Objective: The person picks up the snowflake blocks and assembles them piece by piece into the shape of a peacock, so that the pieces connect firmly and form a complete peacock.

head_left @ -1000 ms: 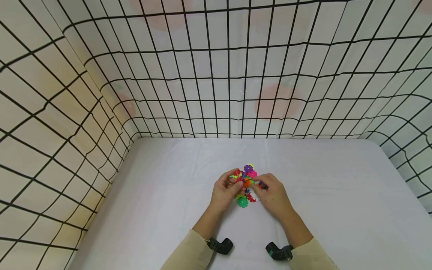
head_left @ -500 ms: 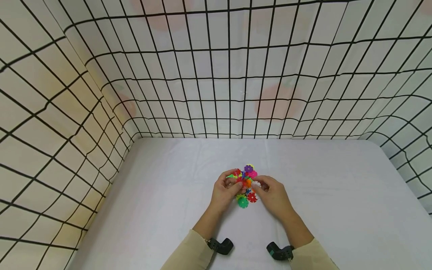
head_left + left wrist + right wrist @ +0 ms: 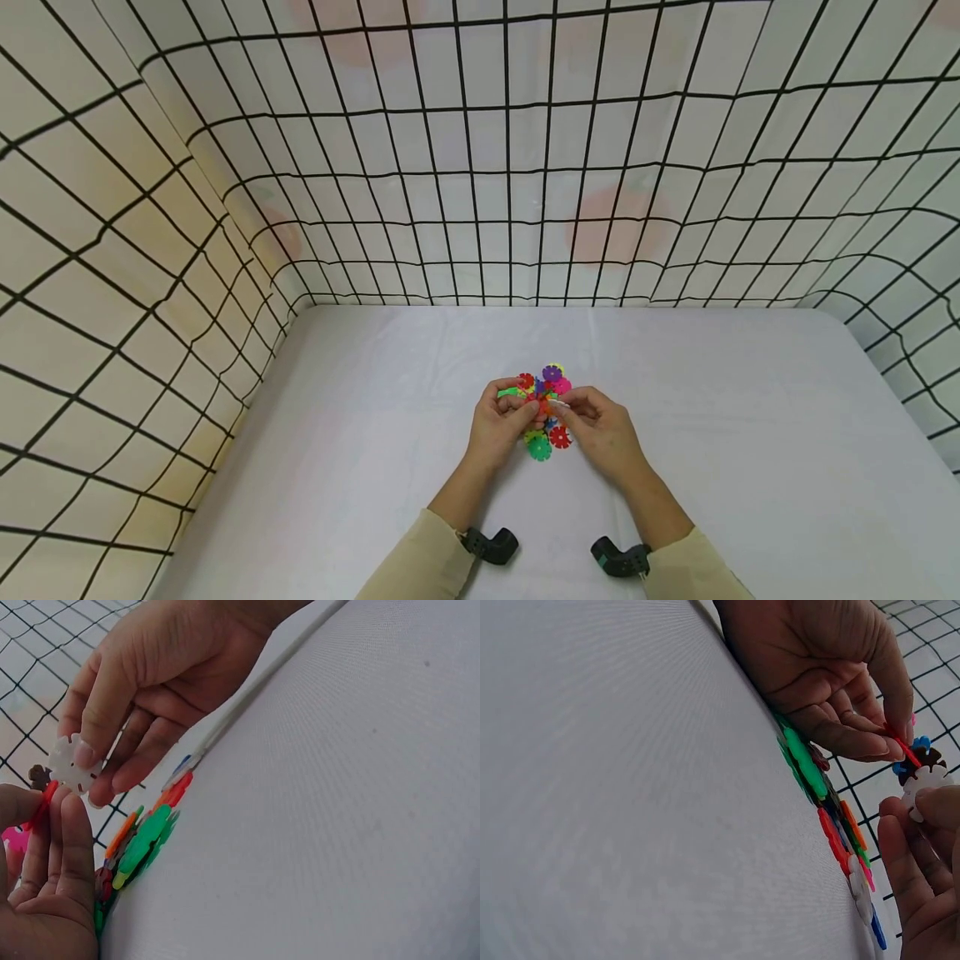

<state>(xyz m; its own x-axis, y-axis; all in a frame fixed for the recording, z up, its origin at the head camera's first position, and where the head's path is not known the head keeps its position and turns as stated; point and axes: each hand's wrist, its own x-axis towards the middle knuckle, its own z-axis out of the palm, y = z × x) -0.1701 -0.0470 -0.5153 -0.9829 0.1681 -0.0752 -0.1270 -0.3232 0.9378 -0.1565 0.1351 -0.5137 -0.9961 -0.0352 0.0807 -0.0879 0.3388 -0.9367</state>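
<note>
- At the far left of the head view stands a black wire grid [image 3: 112, 242] over pale cloth; it runs on across the back and down the right side, with faint peach-coloured round patches [image 3: 621, 223] behind it.
- The white counter [image 3: 360, 417] fills the lower part of the frame, inside the grid.
- Left of the lower centre, a beige sleeve [image 3: 420, 558] comes up from the bottom edge, with a black wrist camera [image 3: 491, 547] beside its cuff.
- Above it, near the lower centre, the left hand [image 3: 497, 425] pinches a red snowflake disc [image 3: 43, 802] between thumb and fingers.
- Between and around the hands, a cluster of notched plastic snowflake discs lies on the counter: a red one [image 3: 527, 380] at its upper left, a dark-green one [image 3: 540, 447] at its bottom, a purple one [image 3: 552, 372] at its top, another red one [image 3: 559, 437] low down and a pink one [image 3: 562, 386] at its upper right.
- In the right wrist view, a dark brown disc [image 3: 928, 757] and a blue one [image 3: 922, 742] show beside the held discs; whether they are joined to them cannot be told.
- Right of the cluster, the right hand [image 3: 607, 429] pinches a white snowflake disc [image 3: 926, 787] close against the red one; whether their notches interlock cannot be told.
- Below that hand, toward the lower right, are a second black wrist camera [image 3: 620, 557] and a second beige sleeve [image 3: 693, 571].
</note>
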